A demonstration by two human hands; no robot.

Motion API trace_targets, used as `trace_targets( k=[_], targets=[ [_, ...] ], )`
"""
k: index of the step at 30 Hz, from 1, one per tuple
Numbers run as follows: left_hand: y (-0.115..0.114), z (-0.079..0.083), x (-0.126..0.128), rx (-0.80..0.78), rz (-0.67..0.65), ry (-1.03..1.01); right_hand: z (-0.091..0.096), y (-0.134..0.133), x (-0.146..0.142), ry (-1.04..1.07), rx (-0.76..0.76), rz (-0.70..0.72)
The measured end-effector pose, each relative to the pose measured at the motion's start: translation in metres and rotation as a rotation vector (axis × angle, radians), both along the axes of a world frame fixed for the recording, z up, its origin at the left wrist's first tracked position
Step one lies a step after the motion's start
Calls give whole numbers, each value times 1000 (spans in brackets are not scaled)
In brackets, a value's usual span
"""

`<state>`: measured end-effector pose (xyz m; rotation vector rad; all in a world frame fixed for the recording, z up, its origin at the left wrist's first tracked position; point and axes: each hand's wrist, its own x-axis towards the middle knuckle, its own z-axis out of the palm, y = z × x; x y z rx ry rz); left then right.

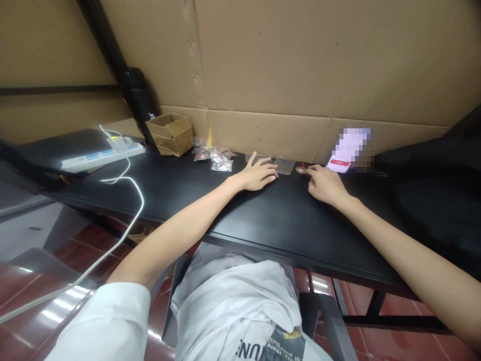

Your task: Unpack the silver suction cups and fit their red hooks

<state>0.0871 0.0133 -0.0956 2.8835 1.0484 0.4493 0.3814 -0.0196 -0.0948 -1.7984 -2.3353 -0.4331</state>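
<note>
My left hand (258, 174) lies flat on the black table (263, 220) with its fingers spread, the fingertips touching a clear plastic bag (284, 166). My right hand (325, 183) rests to the right of it, fingers curled, the index finger stretched to a small round metal piece with a red part (301, 169). A phone with a lit screen (339, 163) lies just beyond the right hand.
Several small clear bags with red parts (217, 159) lie at the back of the table. An open cardboard box (170, 133) stands left of them. A white power strip (102, 154) with a white cable (131, 210) lies far left. Cardboard sheets (300, 75) wall the back.
</note>
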Motion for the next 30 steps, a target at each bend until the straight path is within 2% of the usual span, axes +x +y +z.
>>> trace_targets(
  k=[2, 5, 8, 11, 14, 20, 25, 28, 30],
  targets=[
    [0, -3, 6, -1, -8, 23, -2, -1, -5, 27, 18, 25],
    [-1, -2, 12, 48, -37, 20, -5, -1, -10, 36, -38, 43],
    [-1, 9, 8, 163, -51, -66, -6, -1, -11, 7, -56, 11],
    [3, 22, -5, 238, 4, -145, -6, -2, -9, -4, -14, -51],
    [12, 24, -23, 221, 133, -123, -8, -2, -6, 25, 14, -76],
    [25, 20, -48, 123, 545, -72, -14, 1, -2, 98, 54, -45],
    [22, 31, -60, 46, 783, -105, -10, -2, -6, 92, 9, -42],
    [24, 29, -66, -75, 901, -99, -10, -3, -7, 93, -20, -34],
    [27, 25, -69, -131, 933, -88, -12, -2, -7, 97, -13, -19]
  ],
)
